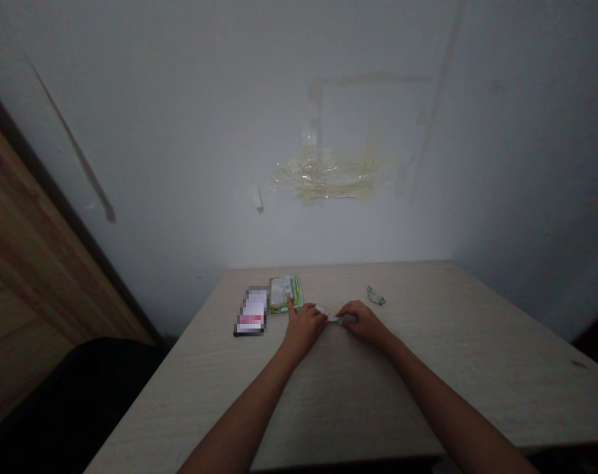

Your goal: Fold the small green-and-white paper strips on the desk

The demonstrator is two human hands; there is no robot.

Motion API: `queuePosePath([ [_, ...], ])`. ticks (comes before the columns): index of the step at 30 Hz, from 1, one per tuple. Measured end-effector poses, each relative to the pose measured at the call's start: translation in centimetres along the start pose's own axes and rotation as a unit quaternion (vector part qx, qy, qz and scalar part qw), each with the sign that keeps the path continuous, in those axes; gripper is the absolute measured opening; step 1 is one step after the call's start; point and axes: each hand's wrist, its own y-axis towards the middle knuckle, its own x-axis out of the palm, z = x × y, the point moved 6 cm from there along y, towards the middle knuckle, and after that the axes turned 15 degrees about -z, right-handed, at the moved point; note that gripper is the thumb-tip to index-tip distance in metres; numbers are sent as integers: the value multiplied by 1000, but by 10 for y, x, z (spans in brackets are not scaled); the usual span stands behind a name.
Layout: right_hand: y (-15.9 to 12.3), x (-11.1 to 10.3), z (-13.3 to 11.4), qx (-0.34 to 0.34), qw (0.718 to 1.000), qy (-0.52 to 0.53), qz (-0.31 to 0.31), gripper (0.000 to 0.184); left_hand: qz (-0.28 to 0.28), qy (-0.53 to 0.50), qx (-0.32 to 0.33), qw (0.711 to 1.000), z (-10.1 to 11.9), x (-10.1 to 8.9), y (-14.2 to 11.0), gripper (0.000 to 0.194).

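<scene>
Above the middle of the table, my left hand (304, 325) and my right hand (364, 320) are close together at a small, flat, whitish folded wrapper (326, 312). The fingers of my left hand press on its left part, while one finger stretches out over the lower edge of a green-and-white packet (285, 293). My right hand pinches the wrapper's right end, where a greyish part shows by the fingertips. The fingers hide much of the wrapper, so its exact kind cannot be made out.
A phone (252, 312) with a blurred screen lies left of the packet. Beyond my right hand rests a small green-and-white scrap (376, 295). The pale wooden table (220, 395) meets a wall (180, 164) with old tape. A black chair back (81, 395) stands at left.
</scene>
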Motion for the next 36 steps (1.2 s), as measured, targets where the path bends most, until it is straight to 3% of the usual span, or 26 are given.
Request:
queuePosePath([
  [19,5,4,1,-13,999,-30,-1,8,5,2,-27,1000,-1,0,0,15],
  [30,6,15,14,49,996,-75,25,12,8,-61,-34,998,-2,2,2,15],
  [36,7,18,11,81,991,-96,37,10,-25,-79,-54,995,-7,11,10,11],
])
